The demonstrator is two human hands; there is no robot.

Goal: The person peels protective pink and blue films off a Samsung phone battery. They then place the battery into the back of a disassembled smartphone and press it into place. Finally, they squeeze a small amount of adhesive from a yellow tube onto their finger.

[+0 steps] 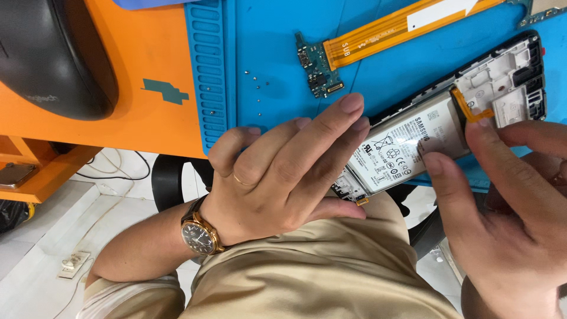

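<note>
A black rounded object [53, 53] is sitting at ten o'clock on the orange bench top [147, 118]; a small teal sticker [166, 91] is lying just right of it; beyond that the blue work mat [266, 53] is spreading toward twelve and two o'clock, with a few tiny screws [258, 87] scattered on it. The left hand [283, 171], wearing a ring and a wristwatch [199, 233], is resting near the centre; its fingers are lying together and pressing along the seven o'clock end of the opened phone [449, 112], thumb tucked beneath. At twelve o'clock a small green circuit board [316, 65] with an orange ribbon cable [401, 26] is lying on the mat, apart from the phone. The phone itself is lying tilted from six toward two o'clock, half over the mat's near edge; its silver battery [407, 145] is showing face up, the white inner frame at the far end. The right hand [508, 201] is coming in from four o'clock; its thumb and forefinger are spread apart, both tips touching the battery near a small orange flex strip [466, 109].
</note>
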